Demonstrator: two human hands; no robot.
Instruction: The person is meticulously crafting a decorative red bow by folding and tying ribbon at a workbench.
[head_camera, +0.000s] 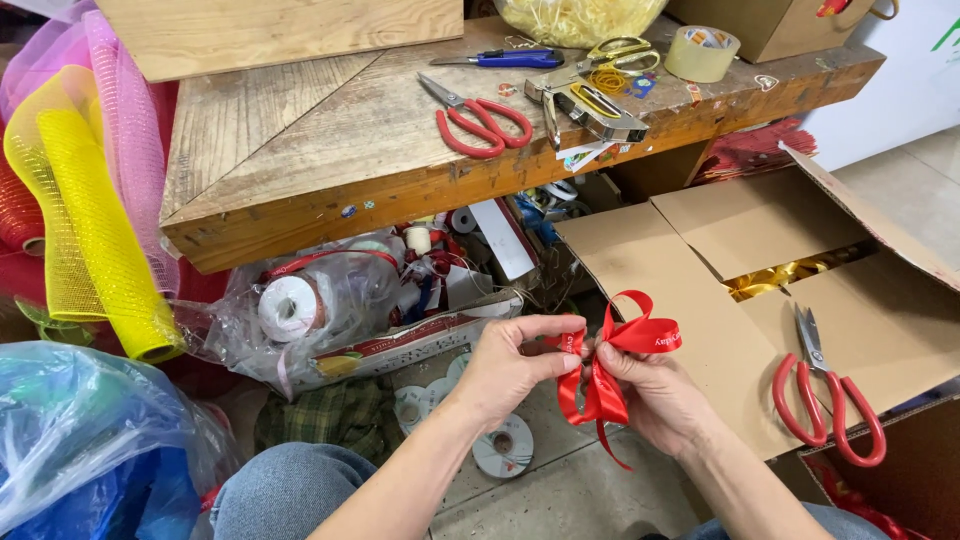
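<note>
Low in the middle, the left hand (510, 365) and right hand (645, 390) both pinch a red ribbon (610, 365), shaping 1 bow; the loops need a tight grip.

— Scissors count?
— Four: red-handled scissors (484, 124) and gold-handled scissors (617, 52) on the bench, a blue-handled pair (505, 59) at 12 o'clock, a red pair (826, 393) on the carton at 4 o'clock.
— Tape?
— One tape roll (702, 53).
— Hands?
— Two, left hand (507, 366) and right hand (652, 392), on one red ribbon bow (612, 362).
</note>
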